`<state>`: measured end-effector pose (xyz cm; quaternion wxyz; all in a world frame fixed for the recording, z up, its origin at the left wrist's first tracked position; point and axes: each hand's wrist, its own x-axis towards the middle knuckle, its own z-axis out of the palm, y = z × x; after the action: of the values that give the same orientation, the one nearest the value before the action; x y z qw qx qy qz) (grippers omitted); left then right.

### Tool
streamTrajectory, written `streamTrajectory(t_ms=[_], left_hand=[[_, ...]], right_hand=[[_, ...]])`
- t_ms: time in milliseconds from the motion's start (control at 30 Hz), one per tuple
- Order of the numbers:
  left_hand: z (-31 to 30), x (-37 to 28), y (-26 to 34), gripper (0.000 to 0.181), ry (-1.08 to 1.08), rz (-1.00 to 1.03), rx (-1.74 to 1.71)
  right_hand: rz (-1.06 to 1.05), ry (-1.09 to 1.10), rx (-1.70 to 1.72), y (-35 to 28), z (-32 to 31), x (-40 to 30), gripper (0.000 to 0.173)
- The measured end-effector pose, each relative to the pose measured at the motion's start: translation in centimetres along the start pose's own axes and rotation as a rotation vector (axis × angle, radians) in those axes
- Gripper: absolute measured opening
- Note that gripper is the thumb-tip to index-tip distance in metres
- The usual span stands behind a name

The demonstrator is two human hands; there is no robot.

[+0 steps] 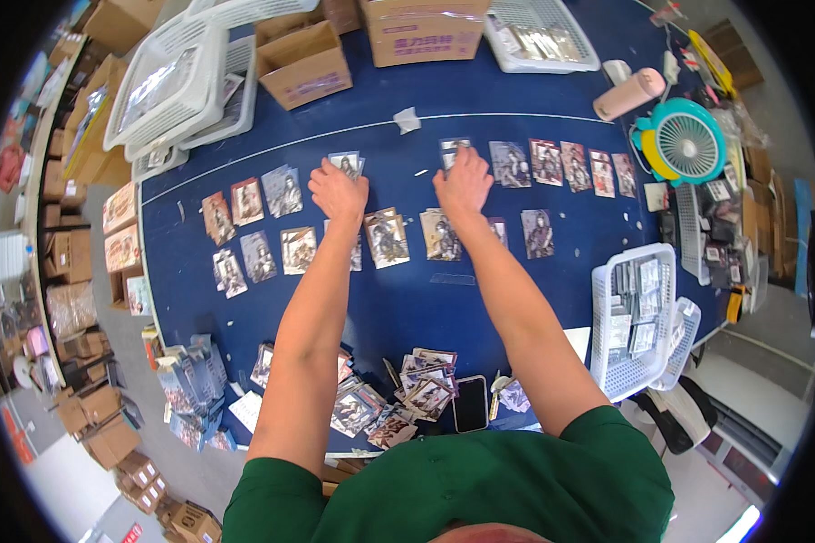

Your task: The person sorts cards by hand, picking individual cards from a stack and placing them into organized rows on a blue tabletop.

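Note:
My left hand point(340, 193) is at the far row of picture cards, thumb and fingers on either side of a small stack of cards point(346, 161). Farther right in the same row, my right hand point(464, 183) has its fingers over another card stack point(451, 146) and covers much of it. Left of my left hand lies a bluish card pile point(284, 191). Just right of my right hand is a fanned pile of bluish cards point(510, 164). Brown-edged cards point(387, 239) lie in the nearer row, between my forearms. My left forearm partly hides one pile there.
Loose card heaps point(426, 383) and a phone point(471, 404) lie near my body. A white basket of packed cards point(601, 319) stands at right, below a teal fan point(686, 146) and pink bottle point(629, 94). Cardboard boxes point(424, 34) and stacked white baskets point(210, 81) line the far side.

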<state>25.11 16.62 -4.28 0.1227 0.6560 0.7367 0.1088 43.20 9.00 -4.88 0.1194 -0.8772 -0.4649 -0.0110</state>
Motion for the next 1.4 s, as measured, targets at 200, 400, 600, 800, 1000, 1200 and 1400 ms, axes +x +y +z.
streamTrajectory(t_ms=[200, 400, 600, 800, 1000, 1200, 1400], left_hand=[[0.3, -1.2, 2.4, 0.075, 0.03, 0.042, -0.045], [-0.1, -1.4, 0.6, 0.075, 0.073, 0.129, -0.066], [-2.1, 2.1, -7.3, 0.067, 0.335, 0.052, -0.004], [-2.9, 3.4, -9.4, 0.073, 0.148, -0.134, 0.094], [-1.8, 3.3, -8.4, 0.076, 0.129, -0.074, 0.06], [-2.4, 2.5, -7.4, 0.068, 0.155, -0.065, 0.065], [-2.7, -2.5, -1.9, 0.057, 0.215, 0.216, -0.152]], right_hand=[[-0.009, 0.043, 0.061, 0.4, 0.4, 0.5, 0.055], [-0.089, 0.058, 0.04, -0.2, 0.5, 0.5, 0.051], [-0.089, 0.063, 0.161, 1.3, -0.5, 0.4, 0.058], [-0.14, 0.068, 0.312, 3.0, -2.7, -2.8, 0.054], [-0.145, 0.086, 0.318, 6.8, -6.8, -7.5, 0.05], [-0.139, 0.063, 0.281, 11.0, -11.0, -13.9, 0.048], [-0.242, 0.017, 0.342, 10.5, -11.9, -13.9, 0.042]])
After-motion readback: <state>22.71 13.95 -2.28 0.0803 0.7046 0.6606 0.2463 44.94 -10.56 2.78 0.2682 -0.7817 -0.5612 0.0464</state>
